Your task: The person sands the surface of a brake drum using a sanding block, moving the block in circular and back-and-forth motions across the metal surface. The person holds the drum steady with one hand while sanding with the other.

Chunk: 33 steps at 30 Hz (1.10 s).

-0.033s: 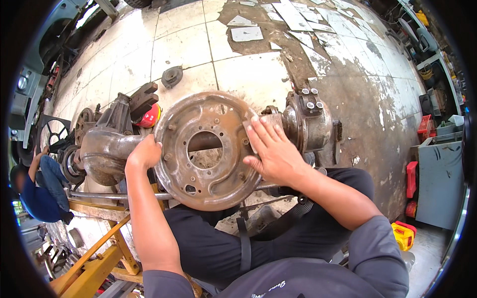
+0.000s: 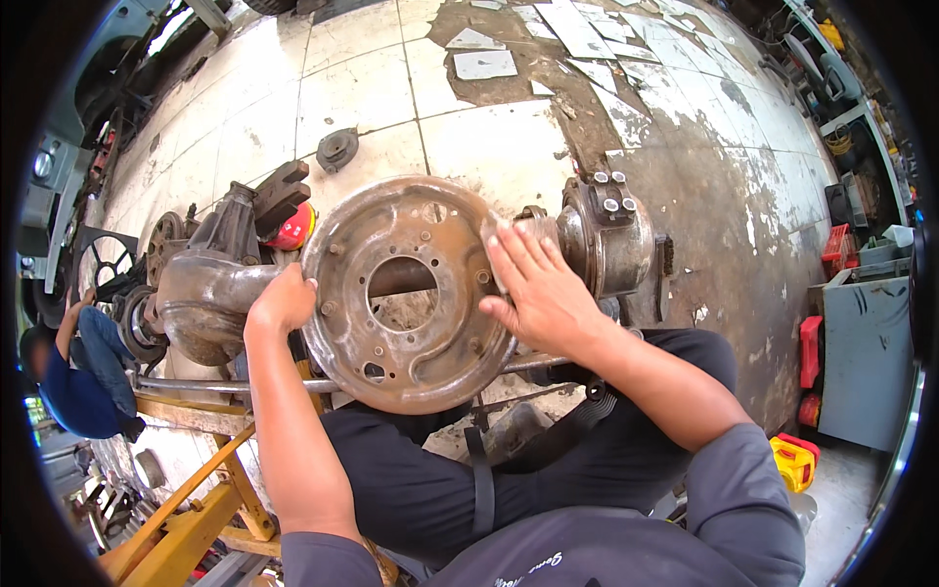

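A round, rusty brown metal plate (image 2: pixel 401 375) with a large centre hole and several small bolt holes stands tilted in front of me; it looks like a brake backing plate. My left hand (image 2: pixel 284 298) is closed around its left rim, thumb at the edge. On the right rim my right hand (image 2: pixel 538 284) lies open, fingers stretched out flat and thumb apart. Beneath those fingers is a thin brownish sheet (image 2: pixel 492 229), probably sandpaper, pressed against the rim. Behind the plate runs a heavy vehicle axle with a bulky housing (image 2: pixel 201 303) on the left and a hub (image 2: pixel 623 245) on the right.
A yellow stand (image 2: pixel 186 528) is at lower left. A red can (image 2: pixel 291 230) and a round metal part (image 2: pixel 337 149) sit beyond the axle. Another person in blue (image 2: pixel 83 396) crouches at far left. Broken tiles (image 2: pixel 484 66) lie ahead; a grey cabinet (image 2: pixel 866 362) stands right.
My right hand and the sheet under it have shifted slightly upward along the right rim. My left hand keeps its grip, and the plate has barely moved.
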Each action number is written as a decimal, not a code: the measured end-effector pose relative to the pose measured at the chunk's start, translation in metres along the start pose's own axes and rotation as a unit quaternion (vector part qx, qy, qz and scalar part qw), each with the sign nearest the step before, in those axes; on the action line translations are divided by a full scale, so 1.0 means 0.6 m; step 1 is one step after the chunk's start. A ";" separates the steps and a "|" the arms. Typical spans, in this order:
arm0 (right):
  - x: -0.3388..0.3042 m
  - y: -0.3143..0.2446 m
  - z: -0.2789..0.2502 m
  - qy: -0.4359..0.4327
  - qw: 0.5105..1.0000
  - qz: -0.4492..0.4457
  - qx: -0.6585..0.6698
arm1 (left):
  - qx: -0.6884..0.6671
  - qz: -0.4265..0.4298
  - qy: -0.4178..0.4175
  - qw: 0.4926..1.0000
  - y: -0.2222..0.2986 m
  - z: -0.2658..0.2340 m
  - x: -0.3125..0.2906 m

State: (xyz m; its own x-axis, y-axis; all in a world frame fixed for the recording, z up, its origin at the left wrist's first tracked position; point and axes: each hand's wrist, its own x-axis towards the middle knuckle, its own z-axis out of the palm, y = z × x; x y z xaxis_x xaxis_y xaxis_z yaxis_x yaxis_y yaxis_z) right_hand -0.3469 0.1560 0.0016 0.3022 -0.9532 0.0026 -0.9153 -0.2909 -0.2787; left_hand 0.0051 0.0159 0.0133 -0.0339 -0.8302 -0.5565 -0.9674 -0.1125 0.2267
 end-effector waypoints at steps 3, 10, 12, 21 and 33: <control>0.000 -0.004 0.000 0.000 1.000 0.015 -0.006 | -0.014 -0.003 -0.002 1.000 0.012 -0.007 -0.005; 0.015 0.001 -0.004 0.001 1.000 0.022 0.004 | -0.018 0.002 0.009 1.000 0.017 -0.010 0.000; 0.007 -0.009 0.004 -0.006 1.000 0.020 -0.011 | -0.018 0.002 0.009 1.000 0.020 -0.013 -0.003; 0.000 -0.020 -0.002 -0.008 1.000 0.013 -0.017 | -0.011 0.001 0.015 1.000 0.012 -0.010 -0.003; 0.020 -0.003 -0.004 0.001 1.000 0.007 0.000 | -0.002 -0.005 0.007 1.000 0.004 -0.005 0.008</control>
State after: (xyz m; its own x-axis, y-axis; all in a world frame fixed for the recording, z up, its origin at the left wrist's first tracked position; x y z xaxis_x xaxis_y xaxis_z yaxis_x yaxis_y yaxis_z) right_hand -0.3422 0.1448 0.0042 0.2881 -0.9576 0.0013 -0.9194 -0.2770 -0.2793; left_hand 0.0031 0.0099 0.0138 -0.0214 -0.8369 -0.5469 -0.9666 -0.1225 0.2253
